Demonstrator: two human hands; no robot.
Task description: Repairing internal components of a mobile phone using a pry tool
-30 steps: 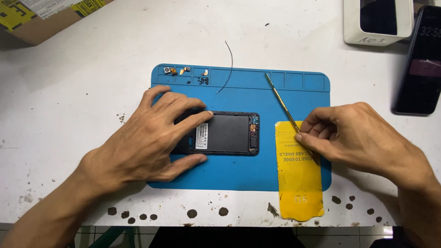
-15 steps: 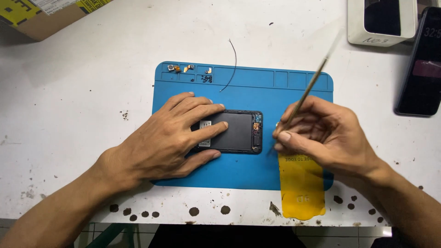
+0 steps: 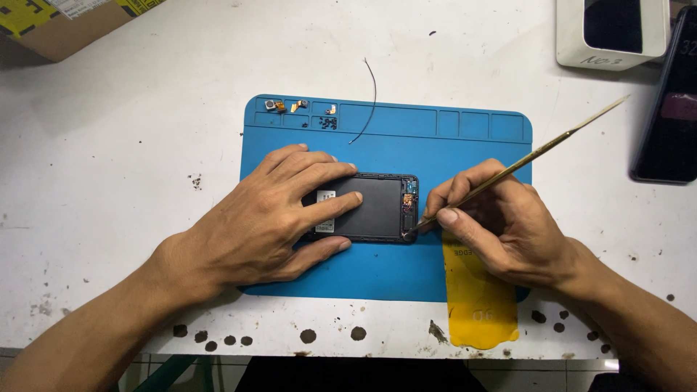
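While the left hand (image 3: 268,218) presses the opened phone (image 3: 370,207) flat on the blue mat (image 3: 450,145), the right hand (image 3: 501,225) has its fingers (image 3: 450,215) pinched on a thin metal tool (image 3: 537,151), tip at the phone's corner; a slip there could gouge the small parts.

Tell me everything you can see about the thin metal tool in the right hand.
The metal spudger is a long, thin, brass-coloured rod with a flattened, paler upper end. The right hand holds it like a pen, pinched near its lower end. It slants from upper right down to lower left, its tip touching the lower right corner of the opened black phone, which lies on the blue mat under the left hand.
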